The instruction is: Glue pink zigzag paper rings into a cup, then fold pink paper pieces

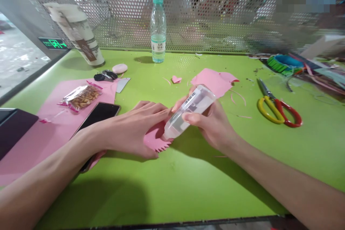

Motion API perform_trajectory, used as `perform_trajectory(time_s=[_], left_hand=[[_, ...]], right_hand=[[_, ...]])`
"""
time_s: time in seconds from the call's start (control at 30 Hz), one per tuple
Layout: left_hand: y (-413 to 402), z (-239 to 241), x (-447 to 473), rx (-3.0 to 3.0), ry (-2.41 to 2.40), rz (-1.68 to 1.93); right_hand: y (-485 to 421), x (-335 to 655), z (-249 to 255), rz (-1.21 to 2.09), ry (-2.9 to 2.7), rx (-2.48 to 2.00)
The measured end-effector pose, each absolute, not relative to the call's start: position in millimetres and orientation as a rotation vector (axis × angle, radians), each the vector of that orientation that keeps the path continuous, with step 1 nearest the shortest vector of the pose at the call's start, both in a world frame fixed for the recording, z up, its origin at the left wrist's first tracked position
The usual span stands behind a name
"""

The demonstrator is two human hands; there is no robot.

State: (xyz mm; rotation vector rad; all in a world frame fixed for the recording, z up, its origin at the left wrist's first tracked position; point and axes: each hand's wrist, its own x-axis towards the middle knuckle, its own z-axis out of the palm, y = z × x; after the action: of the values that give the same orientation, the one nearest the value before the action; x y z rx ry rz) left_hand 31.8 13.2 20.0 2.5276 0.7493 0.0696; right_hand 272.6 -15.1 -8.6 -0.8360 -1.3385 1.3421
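A clear glue bottle is in my right hand, with fingers and thumb wrapped round it. It tilts downward, and its tip meets a pink paper piece with a jagged, zigzag-cut edge. My left hand holds that paper down on the green table, thumb at its near edge and fingers across its far side, hiding part of it. Beyond the hands lie a small pink paper heart and a larger pink paper scrap. Scissors with one yellow and one red handle lie to the right.
Left of me, a phone and a snack packet rest on a pink sheet. Behind stand a tumbler and a water bottle before a perforated metal screen. A blue-green woven item sits back right.
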Motion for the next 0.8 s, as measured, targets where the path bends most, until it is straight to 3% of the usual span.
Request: perform_trajectory(time_s=[0.8], left_hand=[[14,31,25,2.487,0.791,-0.010]], right_hand=[[-12,279,-7,1.294,-1.254,-0.849]])
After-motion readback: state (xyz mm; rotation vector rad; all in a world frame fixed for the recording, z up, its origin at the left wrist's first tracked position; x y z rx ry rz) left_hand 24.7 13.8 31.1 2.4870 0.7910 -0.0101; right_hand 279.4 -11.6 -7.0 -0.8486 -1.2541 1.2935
